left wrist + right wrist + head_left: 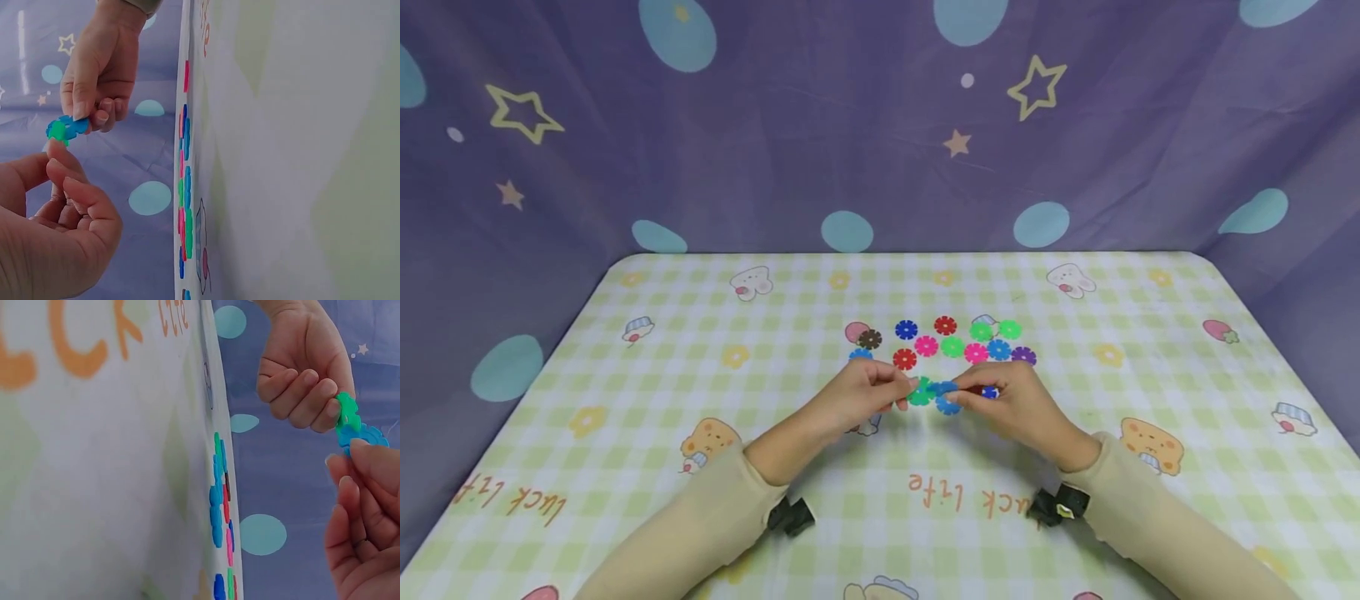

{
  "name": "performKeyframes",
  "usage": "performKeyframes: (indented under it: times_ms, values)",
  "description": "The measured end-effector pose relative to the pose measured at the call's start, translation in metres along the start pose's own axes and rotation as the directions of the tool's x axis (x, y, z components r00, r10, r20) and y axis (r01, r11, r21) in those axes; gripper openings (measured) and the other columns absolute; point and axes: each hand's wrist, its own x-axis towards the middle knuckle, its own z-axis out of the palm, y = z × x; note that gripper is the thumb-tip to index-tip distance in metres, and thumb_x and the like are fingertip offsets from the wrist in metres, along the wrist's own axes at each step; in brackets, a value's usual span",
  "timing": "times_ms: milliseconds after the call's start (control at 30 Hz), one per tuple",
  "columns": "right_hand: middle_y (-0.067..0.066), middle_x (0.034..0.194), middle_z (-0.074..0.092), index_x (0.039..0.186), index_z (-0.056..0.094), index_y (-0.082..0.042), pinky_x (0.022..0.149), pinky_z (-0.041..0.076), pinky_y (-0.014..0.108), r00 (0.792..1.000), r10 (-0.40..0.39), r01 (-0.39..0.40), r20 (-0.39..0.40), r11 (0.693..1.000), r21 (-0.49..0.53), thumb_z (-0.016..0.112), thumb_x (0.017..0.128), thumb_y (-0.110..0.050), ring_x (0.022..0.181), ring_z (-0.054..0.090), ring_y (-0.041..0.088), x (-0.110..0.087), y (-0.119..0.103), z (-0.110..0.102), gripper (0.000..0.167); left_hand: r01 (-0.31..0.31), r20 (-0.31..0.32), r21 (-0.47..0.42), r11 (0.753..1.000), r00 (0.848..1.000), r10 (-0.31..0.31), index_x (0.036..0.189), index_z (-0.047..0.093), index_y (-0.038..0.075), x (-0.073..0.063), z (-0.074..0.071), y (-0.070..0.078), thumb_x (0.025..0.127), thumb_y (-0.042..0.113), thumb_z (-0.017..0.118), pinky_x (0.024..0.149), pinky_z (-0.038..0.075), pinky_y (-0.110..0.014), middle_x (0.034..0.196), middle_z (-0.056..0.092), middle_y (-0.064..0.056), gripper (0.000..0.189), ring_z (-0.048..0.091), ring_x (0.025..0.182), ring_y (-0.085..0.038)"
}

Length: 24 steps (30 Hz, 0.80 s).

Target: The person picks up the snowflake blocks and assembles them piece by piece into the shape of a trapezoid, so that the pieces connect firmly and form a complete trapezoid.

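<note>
My left hand [861,390] pinches a green notched plastic disc [919,393] between thumb and fingers. Opposite it, my right hand [1013,404] pinches a blue notched disc [942,388]. The two discs meet edge to edge and overlap where their slots are, with the blue one [369,435] turned at an angle to the green one [347,412]. Both wrist views show them raised above the table. My fingertips cover part of each disc. Beneath the right fingers lies another blue disc [950,407], and a dark blue disc [990,392] shows beside that hand.
Beyond my hands, several loose discs lie flat on the checked tablecloth [647,375], among them a red disc [905,359], a brown disc [870,339], a pink disc [927,346] and a purple disc [1023,357]. A purple curtain [880,125] hangs behind the table.
</note>
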Motion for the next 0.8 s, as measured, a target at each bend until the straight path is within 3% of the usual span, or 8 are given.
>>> performKeyframes:
  times_ms: [167,367,633,800]
  values:
    - [-0.006,0.081,0.069,0.089,0.075,-0.013,0.064,0.053,0.030,0.998,0.067,-0.067,0.020,0.997,0.022,0.073,0.083,-0.014,0.070,0.062,0.008,0.000,-0.001,0.001,0.006,0.007,0.013,-0.002,1.000,1.000,-0.006,0.081,0.066,0.000,0.001,-0.003,-0.003,0.094,0.021,0.058,0.050,0.030,-0.023,0.064,0.056,-0.004,0.026,0.036,0.053,-0.012]
    - [-0.005,0.080,0.070,0.087,0.075,-0.012,0.064,0.053,0.031,0.997,0.078,-0.078,0.010,0.996,0.046,0.072,0.083,-0.012,0.071,0.063,0.009,0.000,-0.003,0.002,0.005,0.010,0.021,0.015,1.000,1.000,-0.010,0.081,0.066,-0.002,0.001,-0.005,-0.004,0.093,0.023,0.059,0.048,0.029,-0.022,0.063,0.055,-0.004,0.029,0.037,0.053,-0.012]
    - [-0.005,0.079,0.070,0.086,0.075,-0.011,0.058,0.050,0.027,0.994,0.110,-0.110,-0.023,0.993,0.038,0.073,0.083,-0.013,0.067,0.061,0.009,0.000,0.000,0.000,0.005,0.064,0.028,-0.008,0.998,0.998,-0.063,0.086,0.069,-0.003,0.006,-0.012,-0.004,0.096,0.023,0.054,0.062,0.043,-0.026,0.070,0.065,0.002,0.032,0.050,0.059,-0.011]
    - [-0.002,0.080,0.071,0.087,0.075,-0.010,0.058,0.048,0.026,0.990,0.137,-0.135,-0.029,0.989,0.066,0.072,0.083,-0.011,0.068,0.060,0.010,0.001,0.004,-0.004,0.005,0.016,-0.071,0.040,0.999,0.997,-0.013,0.093,0.068,-0.003,0.014,-0.027,-0.008,0.094,0.016,0.058,0.069,0.049,-0.029,0.078,0.067,-0.001,0.022,0.057,0.073,-0.018]
